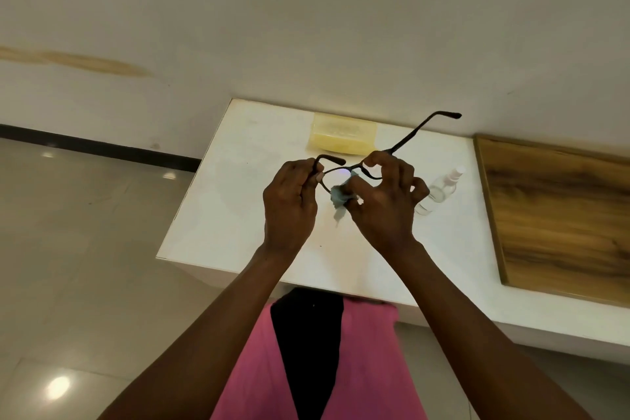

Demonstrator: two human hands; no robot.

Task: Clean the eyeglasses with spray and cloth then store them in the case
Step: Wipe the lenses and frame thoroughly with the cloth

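A plain off-white wall [306,10] fills the upper half of the frame, with a tan streak at the upper left and a dark skirting strip along the glossy tiled floor [85,232] at the left. A white tabletop [221,215] reaches from the middle of the frame toward the lower right, and a wood-grain panel [559,215] lies on it at the right edge.

Above the middle of the tabletop, both hands hold up the eyeglasses [402,141], a dark thin-rimmed pair with the temples unfolded. The left hand [289,201] has its fingers curled round the frame's left end, near the hinge, where a short stretch of temple shows. The right hand [381,198] pinches a small blue-grey cloth [339,196] against the lens, fingers and thumb curled on it; a corner of the cloth hangs below. The other temple sticks out toward the upper right, past the right hand.

A pale yellow case [342,136] sits on the tabletop near the wall, just above the hands in the frame. A clear spray bottle [439,189] with a white nozzle lies tipped on the tabletop right of the right hand, partly hidden by it.

At the bottom centre a pink and black garment [368,368] shows between the forearms.
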